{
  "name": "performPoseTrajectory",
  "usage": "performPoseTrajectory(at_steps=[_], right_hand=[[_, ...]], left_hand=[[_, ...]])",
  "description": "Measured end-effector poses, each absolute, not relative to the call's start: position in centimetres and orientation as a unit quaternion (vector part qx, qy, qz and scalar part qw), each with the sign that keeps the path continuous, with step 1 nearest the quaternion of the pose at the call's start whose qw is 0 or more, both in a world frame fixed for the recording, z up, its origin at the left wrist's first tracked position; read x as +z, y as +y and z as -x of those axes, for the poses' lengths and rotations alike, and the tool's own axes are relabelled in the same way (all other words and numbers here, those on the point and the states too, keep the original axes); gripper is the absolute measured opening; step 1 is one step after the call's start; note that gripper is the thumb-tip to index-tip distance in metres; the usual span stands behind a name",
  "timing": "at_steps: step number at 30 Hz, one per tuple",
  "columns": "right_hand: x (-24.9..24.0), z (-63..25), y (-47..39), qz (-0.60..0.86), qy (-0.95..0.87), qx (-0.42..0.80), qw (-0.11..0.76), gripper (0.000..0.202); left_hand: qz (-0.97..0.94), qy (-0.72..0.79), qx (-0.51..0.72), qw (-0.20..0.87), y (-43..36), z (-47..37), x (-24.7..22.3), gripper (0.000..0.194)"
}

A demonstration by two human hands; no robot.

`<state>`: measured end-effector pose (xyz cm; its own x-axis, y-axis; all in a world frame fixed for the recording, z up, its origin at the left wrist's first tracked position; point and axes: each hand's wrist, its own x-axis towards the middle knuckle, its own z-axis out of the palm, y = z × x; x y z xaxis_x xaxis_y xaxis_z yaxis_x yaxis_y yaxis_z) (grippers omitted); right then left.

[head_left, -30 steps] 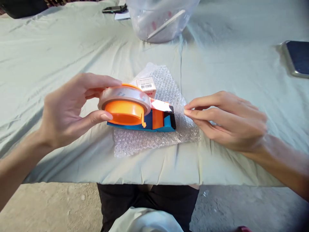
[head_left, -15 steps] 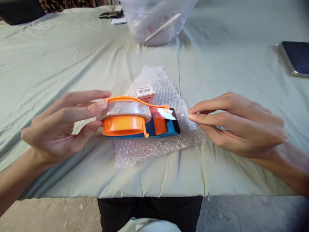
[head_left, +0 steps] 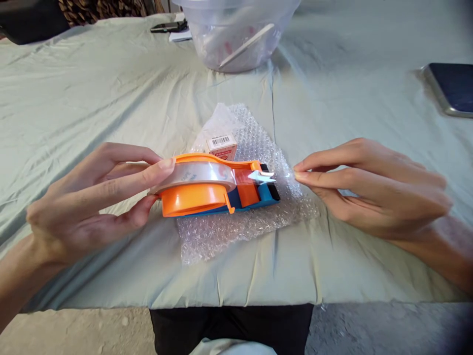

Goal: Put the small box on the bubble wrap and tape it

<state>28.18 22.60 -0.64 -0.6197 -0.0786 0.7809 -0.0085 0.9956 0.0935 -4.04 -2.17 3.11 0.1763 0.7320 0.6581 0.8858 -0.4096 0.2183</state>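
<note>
An orange and blue tape dispenser (head_left: 195, 199) with a roll of clear tape (head_left: 192, 175) is held by my left hand (head_left: 99, 192), thumb and fingers closed on its left end. From the roll, a strip of clear tape (head_left: 246, 176) runs right over the black cutter edge. My right hand (head_left: 373, 185) pinches the strip's far end, thumb against fingertips; the stretch between cutter and fingers is barely visible. Below the dispenser lies a sheet of bubble wrap (head_left: 240, 234). Just behind the dispenser, a small box with a barcode (head_left: 220, 143) stands on the wrap, its lower part hidden.
A translucent plastic tub (head_left: 236, 37) holding a white stick stands at the back. Toward the right edge lies a phone (head_left: 453, 88); a dark device (head_left: 168, 25) rests at the back left. Pale green cloth (head_left: 111, 108) covers the table, with its front edge near my lap.
My right hand has moved slightly right, and the clear tape reaches a little farther. The dispenser has shifted slightly right and toward me, with my left fingers farther over the roll.
</note>
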Motion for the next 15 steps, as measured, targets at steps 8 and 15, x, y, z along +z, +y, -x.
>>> performPoseTrajectory(at_steps=[8, 15], right_hand=[[-0.9, -28.2, 22.8, -0.018, -0.904, -0.033, 0.426, 0.029], [-0.6, -28.2, 23.1, -0.045, -0.9, -0.049, 0.431, 0.035]], left_hand=[[0.779, -0.513, -0.359, 0.035, -1.8, 5.0, 3.6, 0.081], [0.706, -0.511, -0.485, -0.07, -0.8, 4.3, 2.5, 0.084]])
